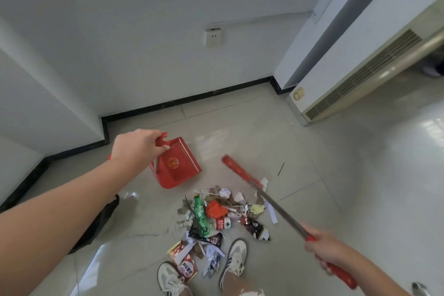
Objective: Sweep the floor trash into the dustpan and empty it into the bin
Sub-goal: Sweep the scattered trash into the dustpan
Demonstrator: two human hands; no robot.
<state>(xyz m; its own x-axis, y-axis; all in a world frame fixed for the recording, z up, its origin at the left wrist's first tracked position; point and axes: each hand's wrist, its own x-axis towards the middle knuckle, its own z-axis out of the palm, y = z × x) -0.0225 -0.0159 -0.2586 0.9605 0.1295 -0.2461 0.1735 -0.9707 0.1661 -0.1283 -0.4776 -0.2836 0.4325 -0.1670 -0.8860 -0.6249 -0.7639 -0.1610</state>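
Observation:
A red dustpan (179, 166) stands on the tiled floor, its mouth toward the trash. My left hand (137, 144) grips the top of its handle. My right hand (326, 251) holds the red-and-metal shaft of a broom, whose red head (237, 172) rests on the floor at the far right side of the pile. The trash pile (216, 216) lies between the dustpan and my shoes: a green bottle (200, 215), crumpled paper, a red wrapper, snack packets and scraps. A black bin bag (101, 221) shows under my left forearm, mostly hidden.
My two white sneakers (204, 269) stand at the near edge of the pile. A white wall with black skirting and a socket (213, 37) runs behind. A floor-standing air unit (360, 79) sits at the right. A thin dark stick (281, 168) lies on the tiles.

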